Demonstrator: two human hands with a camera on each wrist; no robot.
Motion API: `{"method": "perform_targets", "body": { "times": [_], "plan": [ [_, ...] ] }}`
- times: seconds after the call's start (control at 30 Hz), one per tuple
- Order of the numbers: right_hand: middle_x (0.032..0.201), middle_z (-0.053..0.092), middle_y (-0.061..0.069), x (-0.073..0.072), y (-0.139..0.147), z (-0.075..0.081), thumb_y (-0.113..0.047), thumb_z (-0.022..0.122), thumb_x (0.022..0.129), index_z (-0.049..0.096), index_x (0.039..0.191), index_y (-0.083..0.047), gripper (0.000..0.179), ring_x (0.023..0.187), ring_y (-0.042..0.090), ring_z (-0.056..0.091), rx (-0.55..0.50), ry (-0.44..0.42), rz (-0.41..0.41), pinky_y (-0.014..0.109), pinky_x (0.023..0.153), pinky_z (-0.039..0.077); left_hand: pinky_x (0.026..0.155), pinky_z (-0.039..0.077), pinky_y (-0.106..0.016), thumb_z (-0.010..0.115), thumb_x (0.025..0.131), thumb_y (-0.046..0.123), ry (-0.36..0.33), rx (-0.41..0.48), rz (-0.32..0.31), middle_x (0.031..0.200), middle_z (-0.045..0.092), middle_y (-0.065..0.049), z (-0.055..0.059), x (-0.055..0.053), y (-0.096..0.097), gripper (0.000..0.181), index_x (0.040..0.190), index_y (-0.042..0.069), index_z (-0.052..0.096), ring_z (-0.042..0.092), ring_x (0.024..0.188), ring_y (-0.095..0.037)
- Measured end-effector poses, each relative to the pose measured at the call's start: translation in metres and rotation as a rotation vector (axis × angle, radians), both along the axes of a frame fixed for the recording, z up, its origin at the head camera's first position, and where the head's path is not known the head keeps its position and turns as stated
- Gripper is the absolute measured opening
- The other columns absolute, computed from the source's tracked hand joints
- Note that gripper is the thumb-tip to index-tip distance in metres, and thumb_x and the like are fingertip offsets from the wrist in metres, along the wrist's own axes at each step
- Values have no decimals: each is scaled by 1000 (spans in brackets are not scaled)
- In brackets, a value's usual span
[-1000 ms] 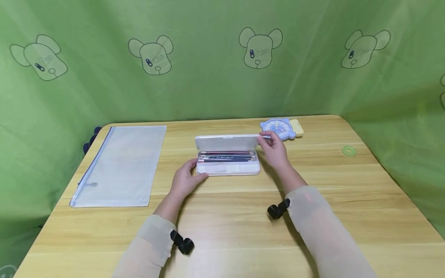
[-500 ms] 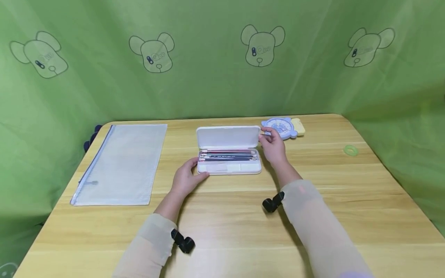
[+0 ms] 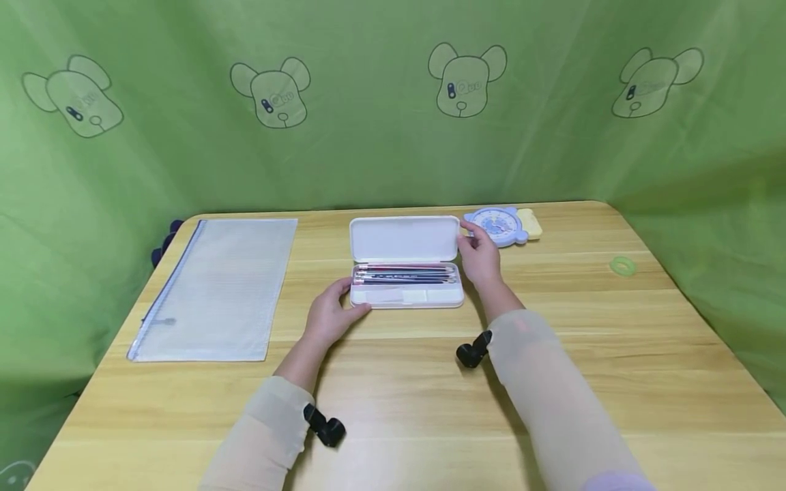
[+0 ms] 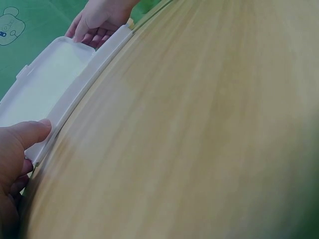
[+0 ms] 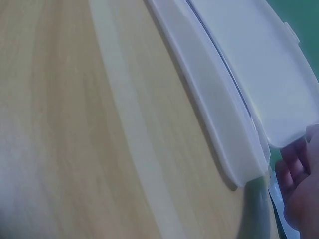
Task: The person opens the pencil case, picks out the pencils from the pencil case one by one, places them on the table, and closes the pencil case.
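A white pencil case (image 3: 430,296) lies on the table with its lid (image 3: 405,239) tilted up at the back. Inside, several pencils (image 3: 405,274) lie side by side along the rear half of its tray. My left hand (image 3: 328,316) grips the case's left end, thumb (image 4: 35,133) along the front and fingers round the side. At the lid's right edge, my right hand (image 3: 482,258) pinches the lid between thumb and fingers. The right wrist view shows the lid (image 5: 269,64) in that hand, which is partly cut off.
A translucent zip pouch (image 3: 215,290) lies flat on the left of the wooden table (image 3: 417,395). Behind my right hand are a blue toy clock (image 3: 500,226) and a pale yellow thing (image 3: 529,224). A green ring (image 3: 623,266) sits farther right. Green curtain (image 3: 368,157) hangs behind.
The lid has swung farther up and back, showing more of its inner face. My right hand has moved with its edge. My left hand has stayed at the case's left end.
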State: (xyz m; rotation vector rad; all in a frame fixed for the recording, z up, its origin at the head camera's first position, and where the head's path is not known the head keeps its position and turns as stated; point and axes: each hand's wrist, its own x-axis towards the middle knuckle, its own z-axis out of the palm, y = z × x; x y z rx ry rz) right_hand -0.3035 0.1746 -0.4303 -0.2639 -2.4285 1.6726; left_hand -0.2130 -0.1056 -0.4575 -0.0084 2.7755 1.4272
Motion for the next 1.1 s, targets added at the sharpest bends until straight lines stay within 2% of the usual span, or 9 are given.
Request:
{"method": "perform_targets", "body": {
  "times": [0.37,0.47,0.7,0.83,0.93,1.1],
  "plan": [
    [120,65,15,2,1,-5,-20,54,100,54,139,-21,39,107,21,58,40,10,-1,27,88,51,121,30,-45,78,81,33,9,-6,-8,143,56,-11,-2,2,-1,70,139,6,51,44,139,-31],
    [121,66,16,6,1,0,-19,56,99,54,139,-19,40,106,21,58,37,30,14,27,90,52,121,31,-45,78,81,33,14,-12,-12,142,56,-12,-2,1,-1,70,139,6,51,45,139,-31],
    [128,61,19,17,2,11,-16,61,96,52,139,-8,44,114,27,58,13,112,61,36,104,49,120,31,-45,78,81,34,15,-24,-21,143,56,-12,-1,-1,-2,71,140,6,50,45,139,-31],
    [128,60,17,24,2,12,-17,62,95,53,135,-5,42,114,25,57,22,129,67,34,104,49,121,31,-44,77,81,35,10,-22,-18,144,55,-12,-1,-2,-2,72,141,6,50,44,139,-31],
    [124,62,16,29,1,14,-17,62,95,55,132,-4,39,112,25,57,75,118,108,35,100,50,121,30,-44,77,81,35,2,-14,-20,145,54,-12,0,-2,-2,72,141,7,50,43,140,-30],
    [121,63,16,36,-2,13,-19,62,95,58,130,-4,38,113,28,57,232,64,255,43,99,51,121,30,-44,77,82,35,-1,-7,-20,145,54,-11,-1,-2,-2,71,141,7,50,43,141,-30]
  ]
}}
